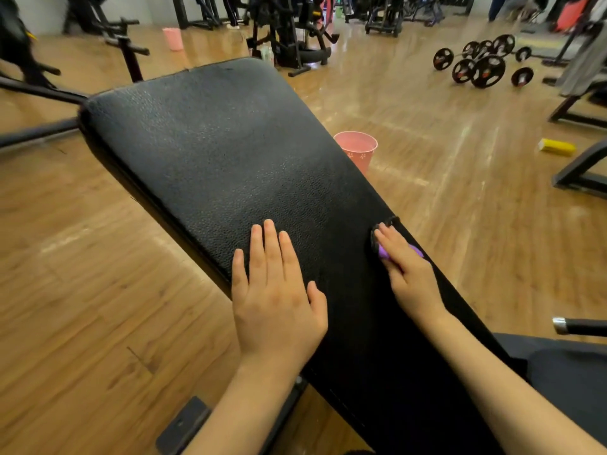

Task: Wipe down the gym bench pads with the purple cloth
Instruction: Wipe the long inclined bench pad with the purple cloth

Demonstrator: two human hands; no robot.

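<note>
A long black textured bench pad (210,152) runs diagonally from the upper left to the lower right. My left hand (276,300) lies flat on the pad near its left edge, fingers straight. My right hand (407,270) presses a purple cloth (383,252) against the pad's right edge. Most of the cloth is hidden under that hand; only small purple bits show on either side of the fingers. A dark frayed patch sits on the pad edge just beyond my right fingertips.
A pink bucket (356,151) stands on the wooden floor right of the bench; a second one (173,37) stands far back. Barbells with plates (483,64) lie at the back right. Black machine frames (289,31) surround the area. A yellow object (556,147) lies on the floor right.
</note>
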